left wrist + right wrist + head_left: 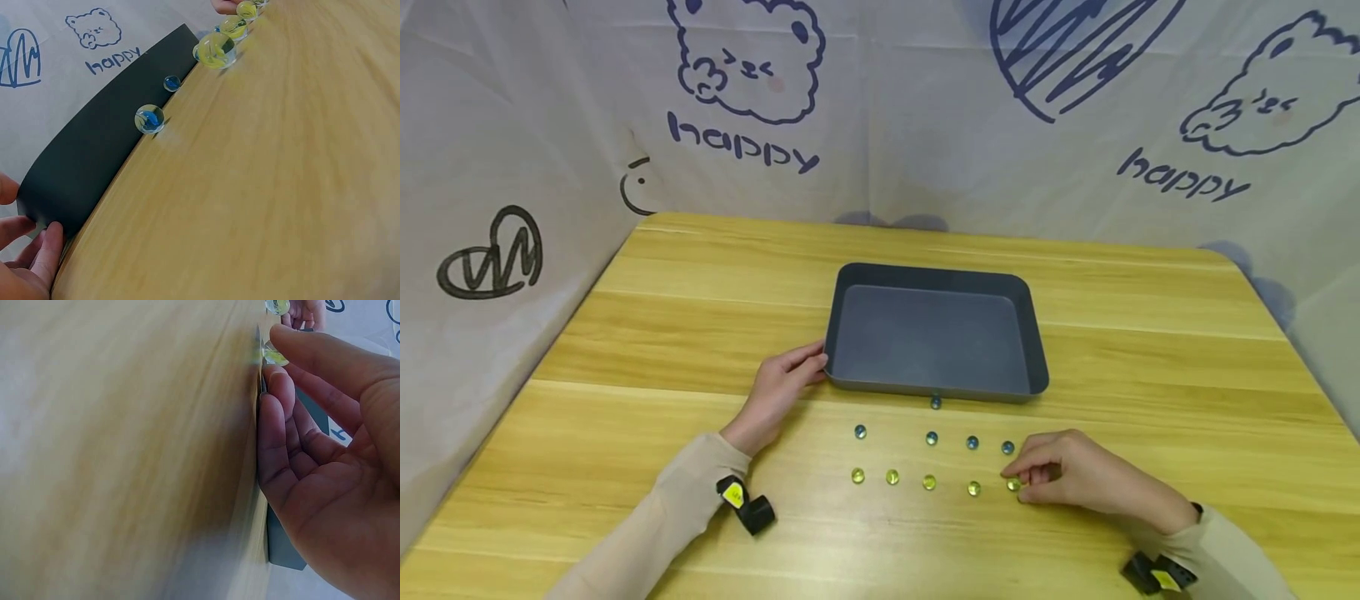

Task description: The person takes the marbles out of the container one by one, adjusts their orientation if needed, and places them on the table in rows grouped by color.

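A dark grey rectangular tray (934, 337) lies on the table. My left hand (773, 392) touches its near left corner; the left wrist view shows straight fingers (49, 256) against the outer wall. My right hand (1078, 471) pinches a yellow glass marble (1013, 484) between thumb and forefinger, at the right end of a row of yellow marbles (929, 482). In the right wrist view, that marble (274, 355) shows beside the thumb tip and the other fingers are curled in. Blue marbles (972, 442) form a looser row just behind, one (1007, 447) close to my right fingertips.
One blue marble (936, 402) lies by the tray's front wall, out of line with the others. The wooden table (647, 333) has white cloth (917, 125) with drawings behind it and at its sides. A black wrist camera (756, 515) sits on my left sleeve.
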The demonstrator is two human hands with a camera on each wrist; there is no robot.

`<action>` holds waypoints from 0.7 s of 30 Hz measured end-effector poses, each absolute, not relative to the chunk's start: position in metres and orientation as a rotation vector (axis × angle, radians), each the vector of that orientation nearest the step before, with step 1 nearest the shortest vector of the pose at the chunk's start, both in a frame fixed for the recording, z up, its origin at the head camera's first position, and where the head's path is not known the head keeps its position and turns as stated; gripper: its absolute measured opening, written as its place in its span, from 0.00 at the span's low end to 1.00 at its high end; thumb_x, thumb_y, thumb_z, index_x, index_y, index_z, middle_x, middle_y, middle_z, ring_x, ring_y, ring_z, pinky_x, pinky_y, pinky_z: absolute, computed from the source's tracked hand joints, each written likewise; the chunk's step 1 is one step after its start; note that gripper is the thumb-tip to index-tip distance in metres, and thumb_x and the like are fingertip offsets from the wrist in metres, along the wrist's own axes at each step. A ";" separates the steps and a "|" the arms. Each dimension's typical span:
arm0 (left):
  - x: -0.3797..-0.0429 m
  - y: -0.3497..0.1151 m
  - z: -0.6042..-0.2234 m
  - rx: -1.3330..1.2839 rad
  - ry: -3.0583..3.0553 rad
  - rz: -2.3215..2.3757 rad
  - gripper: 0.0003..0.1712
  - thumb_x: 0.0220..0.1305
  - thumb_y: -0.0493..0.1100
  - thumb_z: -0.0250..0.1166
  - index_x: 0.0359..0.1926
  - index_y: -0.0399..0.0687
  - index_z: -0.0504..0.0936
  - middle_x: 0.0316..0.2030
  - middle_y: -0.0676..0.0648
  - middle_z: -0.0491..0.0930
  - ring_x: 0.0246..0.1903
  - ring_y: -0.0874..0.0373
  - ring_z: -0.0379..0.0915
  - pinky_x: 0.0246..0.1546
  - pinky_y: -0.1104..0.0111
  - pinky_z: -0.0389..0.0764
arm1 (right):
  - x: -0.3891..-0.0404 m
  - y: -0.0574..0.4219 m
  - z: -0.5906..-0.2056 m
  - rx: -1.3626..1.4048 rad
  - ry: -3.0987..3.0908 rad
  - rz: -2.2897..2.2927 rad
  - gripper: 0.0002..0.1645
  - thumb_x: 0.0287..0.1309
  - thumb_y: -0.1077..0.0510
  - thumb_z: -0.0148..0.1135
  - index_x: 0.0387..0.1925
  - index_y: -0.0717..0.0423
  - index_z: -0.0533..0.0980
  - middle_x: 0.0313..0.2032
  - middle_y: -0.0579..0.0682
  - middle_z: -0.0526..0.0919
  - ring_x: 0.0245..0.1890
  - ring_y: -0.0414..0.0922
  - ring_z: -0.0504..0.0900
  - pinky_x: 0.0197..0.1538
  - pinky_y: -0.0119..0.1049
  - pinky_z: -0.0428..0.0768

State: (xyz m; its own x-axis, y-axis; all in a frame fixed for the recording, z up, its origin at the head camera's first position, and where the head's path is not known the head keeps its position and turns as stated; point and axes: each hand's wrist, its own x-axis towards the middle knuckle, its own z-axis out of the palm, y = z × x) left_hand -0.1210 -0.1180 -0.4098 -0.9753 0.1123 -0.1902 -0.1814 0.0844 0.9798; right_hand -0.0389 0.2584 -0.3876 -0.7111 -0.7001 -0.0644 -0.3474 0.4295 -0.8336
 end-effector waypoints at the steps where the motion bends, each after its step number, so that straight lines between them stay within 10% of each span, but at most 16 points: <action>1: -0.121 -0.118 -0.410 -0.067 2.143 1.988 0.23 0.71 0.39 0.57 0.63 0.34 0.72 0.62 0.36 0.71 0.49 0.50 0.77 0.55 0.65 0.76 | -0.039 0.258 -0.388 -0.891 2.284 -1.193 0.12 0.57 0.60 0.69 0.43 0.59 0.85 0.33 0.41 0.82 0.29 0.34 0.78 0.30 0.31 0.81; 21: -0.121 -0.119 -0.409 -0.072 2.128 1.983 0.24 0.71 0.41 0.56 0.64 0.34 0.71 0.62 0.36 0.71 0.49 0.51 0.78 0.54 0.66 0.76 | -0.035 0.262 -0.381 -0.822 2.324 -1.109 0.16 0.56 0.61 0.69 0.46 0.61 0.83 0.32 0.40 0.80 0.31 0.35 0.77 0.32 0.31 0.80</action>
